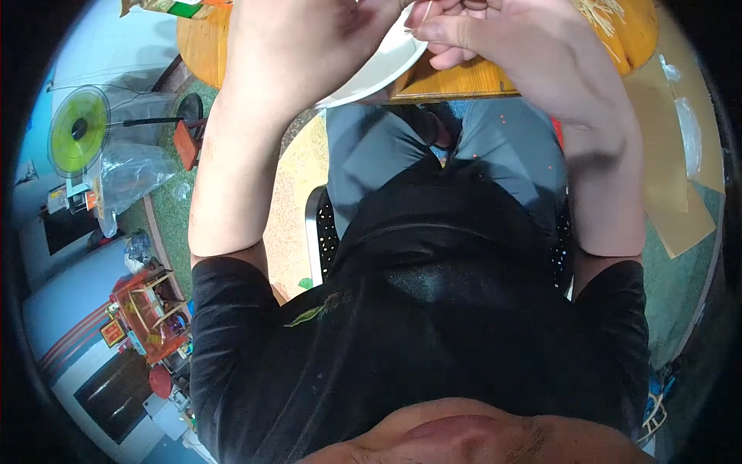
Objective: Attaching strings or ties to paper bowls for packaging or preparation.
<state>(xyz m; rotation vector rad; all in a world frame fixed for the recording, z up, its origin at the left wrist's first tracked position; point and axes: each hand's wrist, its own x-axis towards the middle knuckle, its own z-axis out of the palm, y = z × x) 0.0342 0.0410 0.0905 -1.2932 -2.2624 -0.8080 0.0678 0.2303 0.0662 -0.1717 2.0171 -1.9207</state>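
A: I have just 1 view at my end, the head camera. Where do you find the strand?

B: I see the strand point(427, 12), thin and pale, at the top edge, near the rim of the plate point(390, 71). The right hand point(533, 54) seems to pinch it between thumb point(440, 31) and fingers.

A: And the left hand?

B: The left hand point(332, 31) overlaps the plate in my feed, but its fingertips run out of frame. I can't tell whether it is grasping anything.

A: How would you manage that pinch well?

B: I judge the strand to be slight and easily bent, so I'd use the pads of 2 digits and press no harder than needed. I'd work over the plate, where a dropped piece would be caught, and steady the forearms. I'd also tip the head up a little, since I can't see the strand's upper end.

A: Anything to mind nearby?

B: The pile point(599, 15) of similar strands on the table point(638, 39), beyond the right hand. I'd avoid brushing it with that wrist.
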